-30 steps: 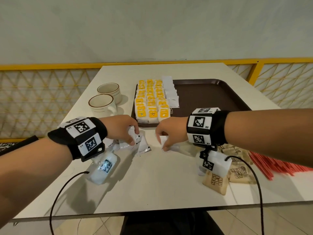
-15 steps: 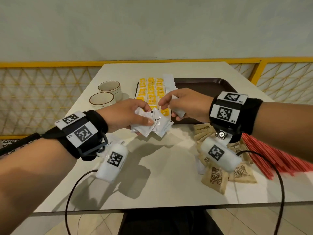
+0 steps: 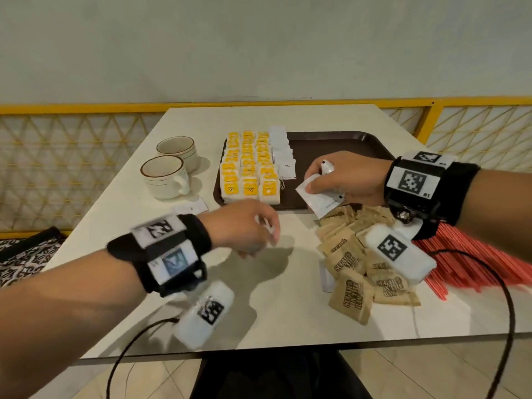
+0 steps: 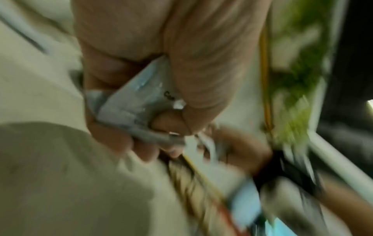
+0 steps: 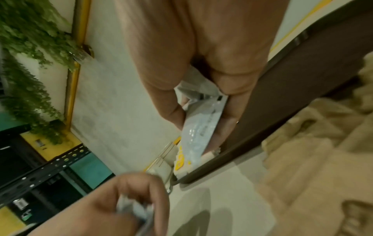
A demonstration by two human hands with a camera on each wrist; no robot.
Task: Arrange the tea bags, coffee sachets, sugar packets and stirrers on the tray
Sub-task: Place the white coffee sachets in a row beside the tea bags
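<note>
On the white table lies a dark brown tray (image 3: 345, 145), with rows of yellow-tagged tea bags (image 3: 249, 165) at its left end and a column of white coffee sachets (image 3: 283, 156) beside them. My right hand (image 3: 322, 182) hovers over the tray's front edge and pinches a white coffee sachet (image 3: 318, 197) (image 5: 201, 127). My left hand (image 3: 259, 228), blurred, is above the table in front of the tray and grips a bunch of white sachets (image 4: 137, 102). Brown sugar packets (image 3: 357, 272) are heaped at the right, with red stirrers (image 3: 472, 260) beyond them.
Two beige cups (image 3: 165, 174) stand left of the tray. One white sachet (image 3: 191, 207) lies on the table near the tray's front left corner. A yellow lattice railing (image 3: 72, 168) runs behind the table. Cables hang from both wrists.
My right hand picked a sachet from the table and carried it to the tray's front edge. My left hand lifted its bunch of sachets, then moved back down toward the table.
</note>
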